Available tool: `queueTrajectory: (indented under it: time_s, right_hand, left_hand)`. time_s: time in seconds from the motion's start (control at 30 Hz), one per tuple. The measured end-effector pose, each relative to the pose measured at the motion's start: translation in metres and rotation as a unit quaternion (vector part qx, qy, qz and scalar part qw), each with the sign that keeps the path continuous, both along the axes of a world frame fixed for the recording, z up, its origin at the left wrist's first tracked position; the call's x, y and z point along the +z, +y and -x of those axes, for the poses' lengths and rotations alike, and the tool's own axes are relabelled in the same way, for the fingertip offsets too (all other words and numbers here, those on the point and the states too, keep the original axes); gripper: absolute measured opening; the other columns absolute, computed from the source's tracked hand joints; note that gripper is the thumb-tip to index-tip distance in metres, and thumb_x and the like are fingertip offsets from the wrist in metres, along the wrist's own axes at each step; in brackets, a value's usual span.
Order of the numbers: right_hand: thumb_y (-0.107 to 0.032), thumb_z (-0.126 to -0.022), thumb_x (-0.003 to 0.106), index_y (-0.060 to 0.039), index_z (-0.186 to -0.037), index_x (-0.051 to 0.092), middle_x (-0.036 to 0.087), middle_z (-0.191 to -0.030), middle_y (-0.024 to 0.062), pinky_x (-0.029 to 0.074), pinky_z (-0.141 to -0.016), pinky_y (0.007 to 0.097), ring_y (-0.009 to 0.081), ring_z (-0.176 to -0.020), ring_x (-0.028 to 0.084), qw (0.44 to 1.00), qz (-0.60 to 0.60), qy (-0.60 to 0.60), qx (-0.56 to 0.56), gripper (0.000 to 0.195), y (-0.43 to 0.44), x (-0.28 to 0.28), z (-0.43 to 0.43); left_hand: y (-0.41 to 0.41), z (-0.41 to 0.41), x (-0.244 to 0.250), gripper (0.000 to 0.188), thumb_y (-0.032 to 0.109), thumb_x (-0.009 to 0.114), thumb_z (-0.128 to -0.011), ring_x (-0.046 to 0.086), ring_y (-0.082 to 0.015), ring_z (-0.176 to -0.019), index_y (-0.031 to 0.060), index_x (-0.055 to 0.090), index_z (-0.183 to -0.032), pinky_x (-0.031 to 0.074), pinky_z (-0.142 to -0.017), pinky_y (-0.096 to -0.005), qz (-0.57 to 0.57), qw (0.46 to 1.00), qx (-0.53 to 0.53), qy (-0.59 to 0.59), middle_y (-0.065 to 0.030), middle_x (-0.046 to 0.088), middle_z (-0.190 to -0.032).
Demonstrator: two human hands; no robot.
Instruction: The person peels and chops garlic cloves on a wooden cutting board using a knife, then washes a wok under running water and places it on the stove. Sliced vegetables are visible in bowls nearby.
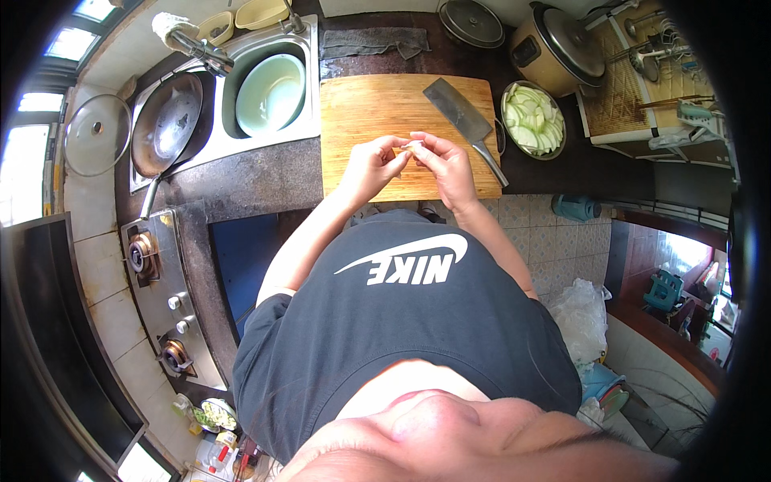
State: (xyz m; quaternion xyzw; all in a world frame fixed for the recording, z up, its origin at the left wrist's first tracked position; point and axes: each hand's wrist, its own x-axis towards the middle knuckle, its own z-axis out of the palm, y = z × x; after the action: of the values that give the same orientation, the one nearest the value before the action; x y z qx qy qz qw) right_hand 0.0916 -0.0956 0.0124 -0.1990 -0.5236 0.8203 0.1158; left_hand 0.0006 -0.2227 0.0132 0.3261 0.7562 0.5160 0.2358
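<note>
Above a bamboo cutting board (367, 108), my left hand (374, 165) and my right hand (446, 169) meet at the fingertips. Between them they pinch a small pale piece (414, 146), perhaps a garlic clove; the fingers partly hide it. A cleaver (461, 111) lies flat on the right part of the board, its handle pointing down past my right hand and over the board's edge. Right of the board, a metal bowl (564, 146) holds pale green slices of a peeled vegetable (533, 117).
Left of the board is a steel sink (313, 90) with a green basin (271, 93). A wok (168, 123) rests on its drainboard, above a gas stove (187, 289). A grey cloth (373, 43), a lidded pan (473, 23) and a rice cooker (554, 48) line the back.
</note>
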Motion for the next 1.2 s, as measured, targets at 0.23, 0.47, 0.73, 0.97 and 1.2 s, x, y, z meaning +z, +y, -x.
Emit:
queueTrajectory:
  time_s: [0.23, 0.47, 0.73, 0.97, 1.2]
  right_hand:
    - [-0.003, -0.082, 0.057, 0.0048, -0.107, 0.056, 0.061, -0.088, 0.0049, 0.045, -0.071, 0.0178, 0.0069, -0.079, 0.056, 0.999, -0.051, -0.006, 0.004, 0.026, -0.001, -0.002, -0.002]
    - [-0.003, -0.081, 0.057, 0.005, -0.106, 0.056, 0.062, -0.088, 0.0062, 0.045, -0.073, 0.0184, 0.0077, -0.08, 0.057, 0.997, -0.069, -0.008, 0.032, 0.026, 0.001, -0.002, -0.003]
    - [-0.003, -0.082, 0.054, 0.0045, -0.109, 0.055, 0.062, -0.093, 0.0067, 0.042, -0.072, 0.0196, 0.0091, -0.081, 0.056, 0.995, -0.027, -0.009, 0.097, 0.028, 0.01, 0.008, 0.0]
    - [-0.006, -0.082, 0.057, 0.0034, -0.108, 0.057, 0.062, -0.092, 0.0064, 0.045, -0.069, 0.0183, 0.0075, -0.08, 0.057, 0.993, 0.034, 0.013, 0.109, 0.028, 0.014, 0.007, 0.001]
    - [-0.004, -0.082, 0.057, 0.004, -0.109, 0.055, 0.061, -0.09, 0.0066, 0.046, -0.065, 0.0191, 0.0094, -0.076, 0.057, 0.996, -0.054, 0.002, 0.071, 0.028, 0.011, 0.001, 0.0]
  left_hand:
    - [-0.002, 0.006, 0.01, 0.008, 0.007, 0.058, -0.08, 0.056, -0.0081, -0.052, -0.0004, 0.059, -0.083, 0.044, -0.049, -0.0218, 0.015, 0.996, -0.048, 0.076, -0.0054, 0.056, -0.057]
    - [-0.001, 0.007, 0.01, 0.011, 0.006, 0.055, -0.079, 0.054, -0.009, -0.051, -0.0006, 0.052, -0.072, 0.043, -0.048, -0.0229, 0.018, 0.997, -0.046, 0.056, -0.0052, 0.054, -0.056]
    - [-0.002, 0.012, 0.002, 0.012, 0.011, 0.055, -0.082, 0.037, -0.0027, -0.044, 0.0058, 0.05, -0.072, 0.028, -0.04, -0.0177, -0.056, 0.957, -0.022, -0.283, 0.0054, 0.044, -0.056]
    - [-0.005, 0.016, -0.01, 0.015, 0.018, 0.057, -0.082, 0.032, -0.002, -0.044, 0.0062, 0.052, -0.074, 0.022, -0.04, -0.0175, -0.138, 0.89, -0.062, -0.43, 0.0058, 0.042, -0.056]
    - [-0.002, 0.01, 0.011, 0.018, 0.023, 0.061, -0.081, 0.041, -0.0019, -0.048, 0.0052, 0.056, -0.078, 0.03, -0.041, -0.0157, -0.009, 0.961, -0.01, -0.276, 0.0047, 0.05, -0.06]
